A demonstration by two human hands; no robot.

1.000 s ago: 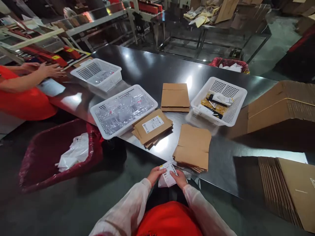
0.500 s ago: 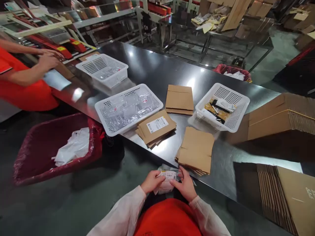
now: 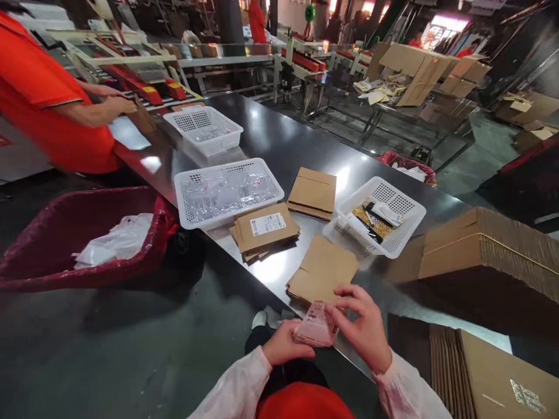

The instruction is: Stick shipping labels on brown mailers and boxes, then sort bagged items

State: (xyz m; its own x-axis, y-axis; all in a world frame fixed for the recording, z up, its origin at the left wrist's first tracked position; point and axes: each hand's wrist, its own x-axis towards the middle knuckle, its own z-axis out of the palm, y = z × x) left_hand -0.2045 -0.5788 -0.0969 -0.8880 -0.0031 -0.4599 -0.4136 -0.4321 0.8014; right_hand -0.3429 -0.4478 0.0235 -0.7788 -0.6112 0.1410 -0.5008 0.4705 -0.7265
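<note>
Left hand wrapped on the near left side of a small packet, thumb along its lower edge, fingers closed to the packet's thickness. Right hand on the far side: fingers half-curled and slightly spread, thumb and forefinger at the edge of a printed label on the packet's top; pinched or merely touching, cannot tell. Packet held in front of the body, at the near edge of the worktop, just short of a pile of flat brown card. Left of that pile, labelled brown mailers, slightly fanned; beyond, more flat brown card mailers. White basket of clear-bagged items beside the labelled stack. Another basket, right, holds black and yellow goods and white papers. Maroon-lined bin on the floor, left, white sheeting inside. Red-shirted co-worker at far left. Strapped cardboard bundle at right.
</note>
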